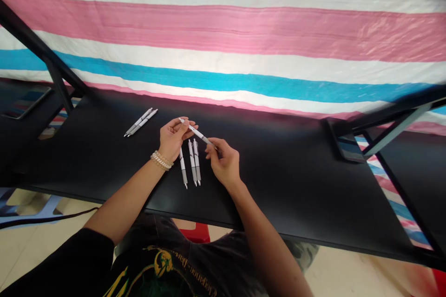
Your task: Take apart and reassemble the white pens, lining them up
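Striped tarpaulin (223, 32) in pink, white and blue fills the view beyond a black worktop (285, 185), and one white click pen (197, 132) is held just above that worktop between both hands. The pen slants across the gap between them, its upper end at the left hand (172, 139) and its grey tip end at the right hand (223, 163).

The left grip is closed, with the fingers (186, 126) curled over the pen near its upper end and a short piece of the barrel sticking out past them. The right grip is a pinch: thumb and forefinger (210, 146) press together on the grey end, and the very tip is hidden among them. Neither hand is spread.

Directly below the held pen, three similar pens (192, 163) lie side by side on the worktop, tips pointing toward the person. The two on the right almost touch, and the third sits slightly apart on the left, just under the left hand. Two more pens (141, 122) lie close together to the left of the held pen, well clear of both hands. A chain bracelet (160, 160) circles the left wrist, beside the nearest of the three pens.
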Demonstrator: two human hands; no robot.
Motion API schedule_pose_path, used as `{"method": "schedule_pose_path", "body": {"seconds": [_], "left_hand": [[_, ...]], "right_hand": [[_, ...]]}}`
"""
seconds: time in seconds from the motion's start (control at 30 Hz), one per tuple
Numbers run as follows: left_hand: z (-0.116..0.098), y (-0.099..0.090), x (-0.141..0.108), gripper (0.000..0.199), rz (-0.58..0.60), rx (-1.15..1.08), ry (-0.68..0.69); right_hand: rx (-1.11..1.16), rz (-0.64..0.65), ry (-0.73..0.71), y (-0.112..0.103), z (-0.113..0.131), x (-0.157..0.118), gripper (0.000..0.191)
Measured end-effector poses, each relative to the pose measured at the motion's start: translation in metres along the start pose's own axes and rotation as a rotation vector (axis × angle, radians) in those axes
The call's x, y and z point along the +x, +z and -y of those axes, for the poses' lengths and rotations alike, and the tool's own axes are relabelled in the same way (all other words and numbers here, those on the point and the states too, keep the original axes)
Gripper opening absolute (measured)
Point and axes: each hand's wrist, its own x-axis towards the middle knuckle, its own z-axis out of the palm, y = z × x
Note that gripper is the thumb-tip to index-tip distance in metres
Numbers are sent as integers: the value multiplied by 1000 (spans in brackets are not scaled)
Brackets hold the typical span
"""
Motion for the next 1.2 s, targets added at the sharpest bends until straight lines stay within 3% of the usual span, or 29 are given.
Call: {"method": "schedule_pose_path", "body": {"seconds": [0.5,0.83,1.07,1.2], "left_hand": [[1,-2,2,37,13,6,6],[2,-3,1,37,28,28,-6],[-6,-3,1,29,167,-70,-108],[-14,5,-1,15,163,-263,-249]], "right_hand": [[-13,24,33,0,1,-2,30],[-69,27,-34,0,0,-2,24],[-56,108,-8,-2,-3,-4,26],[-39,124,-45,2,0,-5,25]]}}
